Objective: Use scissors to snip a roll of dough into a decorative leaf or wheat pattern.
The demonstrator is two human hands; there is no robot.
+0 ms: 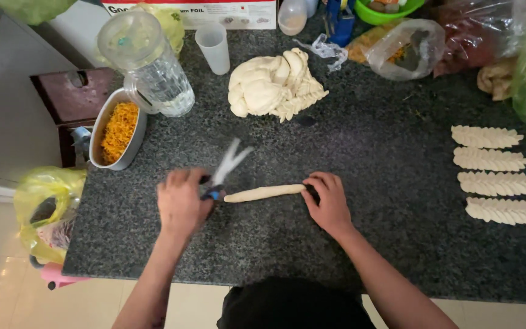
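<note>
A thin roll of pale dough (264, 193) lies across the dark granite counter (360, 244). My right hand (329, 204) pins the roll's right end with its fingertips. My left hand (181, 202) grips a pair of scissors (225, 169), blades open and blurred, right at the roll's left tip. Several finished dough pieces cut in a leaf or wheat-ear pattern (495, 173) lie in a column at the right. A heap of uncut and cut dough (274, 85) sits at the back middle.
At the back left stand an oval metal tin of orange shreds (117, 129), a clear lidded jug (150, 64) and a plastic cup (213, 47). Plastic bags (406, 49) and a green bowl (388, 9) crowd the back right. A yellow bag (47, 204) hangs off the counter's left edge.
</note>
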